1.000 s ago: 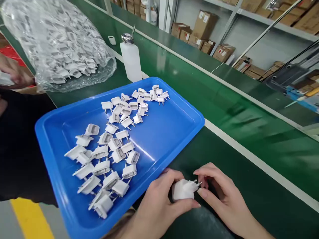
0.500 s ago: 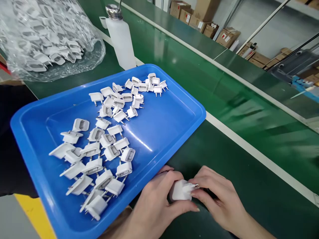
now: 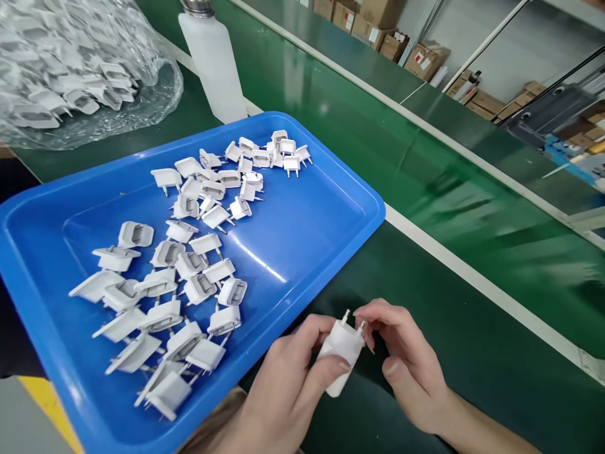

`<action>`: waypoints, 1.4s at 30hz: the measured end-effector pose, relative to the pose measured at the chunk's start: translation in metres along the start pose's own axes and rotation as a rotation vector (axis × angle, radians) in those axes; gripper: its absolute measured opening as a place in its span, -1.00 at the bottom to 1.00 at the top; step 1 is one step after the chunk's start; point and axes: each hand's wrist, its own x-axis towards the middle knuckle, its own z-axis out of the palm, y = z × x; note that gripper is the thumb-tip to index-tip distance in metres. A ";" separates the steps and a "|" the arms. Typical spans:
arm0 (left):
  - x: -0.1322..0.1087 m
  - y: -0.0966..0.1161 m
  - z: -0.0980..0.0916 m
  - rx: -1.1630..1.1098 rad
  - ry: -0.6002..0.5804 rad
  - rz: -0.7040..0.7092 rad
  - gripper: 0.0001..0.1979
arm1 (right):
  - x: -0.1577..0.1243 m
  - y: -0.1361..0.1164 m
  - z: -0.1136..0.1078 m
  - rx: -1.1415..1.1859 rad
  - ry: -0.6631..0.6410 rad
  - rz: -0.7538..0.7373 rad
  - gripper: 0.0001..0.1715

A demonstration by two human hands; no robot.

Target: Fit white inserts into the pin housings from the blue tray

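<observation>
In the head view, the left hand (image 3: 288,384) grips a white plug (image 3: 341,353) between thumb and fingers, holding it tilted with its two metal pins pointing up and a little away from the person. The right hand (image 3: 406,366) is at the plug's pin end, its fingertips curled around the top and touching the nearer pin; it pinches lightly rather than clenching. The plug is thus held by both hands, above the dark green table (image 3: 472,353), not resting on it.

Just left of the grip, touching distance from the left hand's knuckles, is the near rim of a blue tray (image 3: 312,252). Loose white plug parts (image 3: 189,265) lie scattered in it, spreading from the corner nearest the grip up to the far corner. Beyond the tray, well away from the hands, stands a white bottle (image 3: 212,69), and left of that lies a clear bag (image 3: 80,69) full of more white parts. To the right of the grip, past a white stripe, runs a green belt (image 3: 378,145).
</observation>
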 end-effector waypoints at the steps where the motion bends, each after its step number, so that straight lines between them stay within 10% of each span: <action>1: 0.000 -0.001 -0.001 -0.001 -0.006 0.013 -0.80 | -0.002 0.001 0.001 0.024 0.009 0.002 -0.52; 20: 0.002 -0.009 0.002 0.195 -0.071 0.031 -0.81 | -0.001 -0.011 -0.008 0.105 0.016 0.102 -0.66; 25: 0.002 -0.008 0.002 0.204 -0.115 0.054 -0.87 | 0.005 -0.017 -0.012 -0.156 -0.204 0.042 -0.54; 32: 0.003 -0.010 0.002 0.254 -0.153 0.252 -0.84 | 0.006 -0.014 -0.009 -0.260 -0.149 -0.210 -0.70; 37: 0.005 -0.011 0.002 0.225 -0.140 0.225 -0.86 | -0.002 -0.009 -0.006 -0.097 -0.084 0.100 -0.83; 42: 0.005 -0.009 0.001 0.198 -0.136 0.245 -0.82 | -0.005 -0.005 -0.005 -0.126 -0.008 0.042 -0.77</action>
